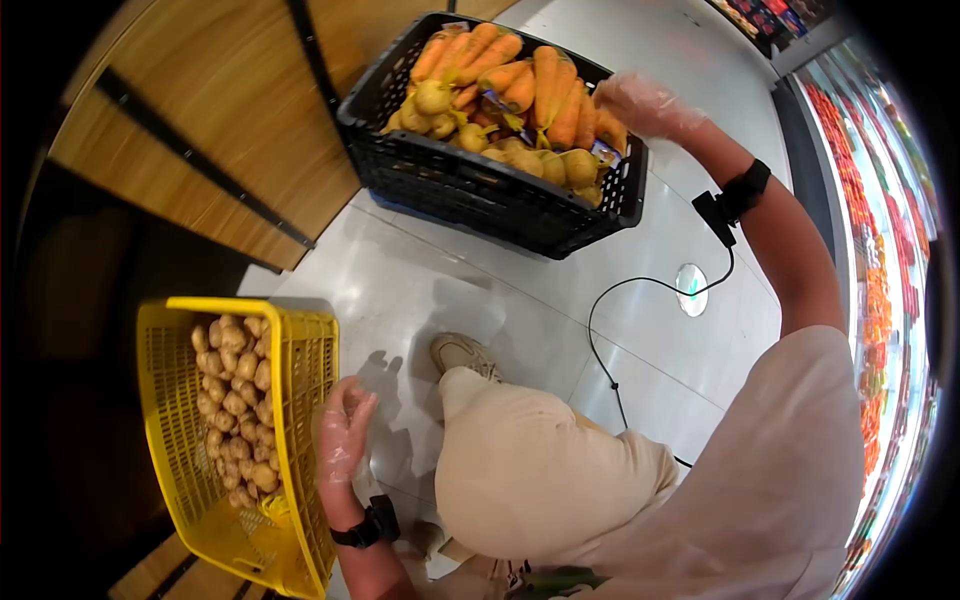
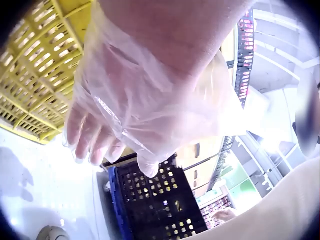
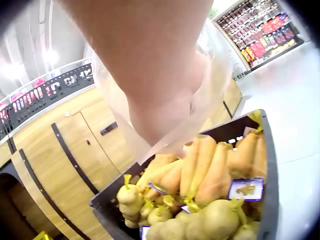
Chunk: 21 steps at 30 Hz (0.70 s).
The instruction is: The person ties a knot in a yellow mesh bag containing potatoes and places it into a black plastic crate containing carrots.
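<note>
My right hand [image 1: 645,105], in a clear plastic glove, is at the right end of a black crate [image 1: 450,185], its fingers bent down beside the carrots [image 1: 560,95]. In the right wrist view, its fingers are hidden behind the wrist and glove, and I cannot tell whether they grip anything. Bagged potatoes [image 3: 215,220] with yellow ties lie in the crate's near side. My left hand [image 1: 345,430], also gloved, hangs beside the yellow basket [image 1: 308,370] with its fingers loosely bent and holding nothing. Inside that basket are many loose potatoes [image 1: 235,390].
Wooden cabinets [image 1: 210,120] with black strips stand behind the crate. A black cable [image 1: 600,320] runs from the right wrist over the tiled floor [image 1: 540,300]. Lit produce shelves [image 1: 875,300] line the right side. My shoe [image 1: 462,352] is between basket and crate.
</note>
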Tool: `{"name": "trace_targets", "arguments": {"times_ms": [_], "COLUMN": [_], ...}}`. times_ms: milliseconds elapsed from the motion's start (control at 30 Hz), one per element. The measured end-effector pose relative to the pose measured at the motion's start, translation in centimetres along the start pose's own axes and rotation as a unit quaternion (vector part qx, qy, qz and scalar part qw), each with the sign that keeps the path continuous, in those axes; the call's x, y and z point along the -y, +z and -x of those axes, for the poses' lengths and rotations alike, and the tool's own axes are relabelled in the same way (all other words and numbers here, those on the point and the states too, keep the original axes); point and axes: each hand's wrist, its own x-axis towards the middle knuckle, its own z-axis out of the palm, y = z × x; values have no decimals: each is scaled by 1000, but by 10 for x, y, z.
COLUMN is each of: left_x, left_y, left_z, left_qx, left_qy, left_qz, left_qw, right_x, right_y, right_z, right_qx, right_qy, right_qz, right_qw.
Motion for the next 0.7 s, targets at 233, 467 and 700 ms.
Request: {"name": "trace_targets", "arguments": {"times_ms": [233,467,700], "left_x": [-46,-81,-91], "left_y": [-90,-190,-220], "left_z": [55,205,354], "left_qx": [-78,-204,-325], "left_qy": [92,39,-52], "left_qz": [-148,-239,-263], "left_qw": [982,948,907], "right_x": [138,310,460], "right_y": [-74,-150,-212], "right_z": [-60,-67,-53], "right_qx": [-69,-136,-211], "right_qy": [-95,-320,-469], "right_qz": [-12,-67,-132], "right_qw": [993,935,848]}}
